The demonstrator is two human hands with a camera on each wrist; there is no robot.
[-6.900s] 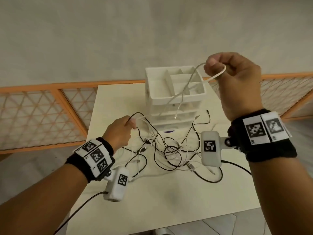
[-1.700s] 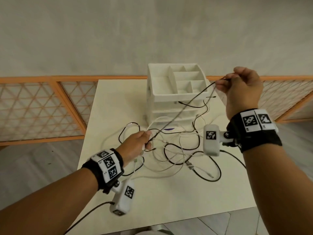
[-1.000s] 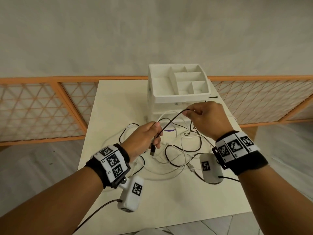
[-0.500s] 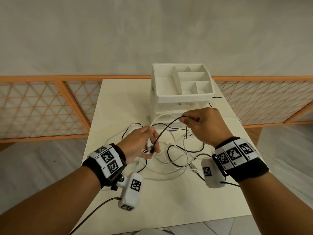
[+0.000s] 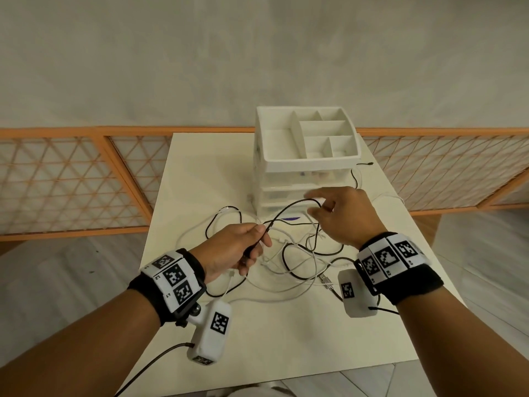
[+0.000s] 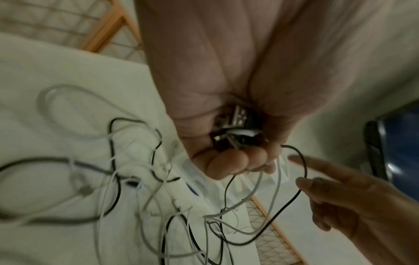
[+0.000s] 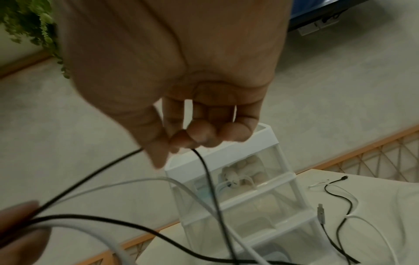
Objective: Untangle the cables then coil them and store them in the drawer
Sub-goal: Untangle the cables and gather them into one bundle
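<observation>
A tangle of black and white cables (image 5: 300,262) lies on the cream table (image 5: 200,173) in front of the white drawer unit (image 5: 306,164). My left hand (image 5: 256,243) hovers over the tangle's left side and grips the plug end of a black cable (image 5: 286,210). In the left wrist view its curled fingers (image 6: 226,165) close round a black USB plug (image 6: 240,116) and a white cable. The black cable arcs to my right hand (image 5: 319,206), which pinches it between thumb and fingers (image 7: 181,141) just in front of the drawers (image 7: 244,181). The drawers look closed.
The unit's top tray (image 5: 332,156) has empty compartments, and pale objects show through the upper clear drawer. A black cable end (image 5: 363,167) trails to the right of the unit. An orange lattice fence (image 5: 71,181) runs behind the table. Bare tabletop lies near me.
My right hand came down from its raised position to just in front of the drawers, still on the black cable. Over the last half second its forefinger straightened. The left hand barely moved.
</observation>
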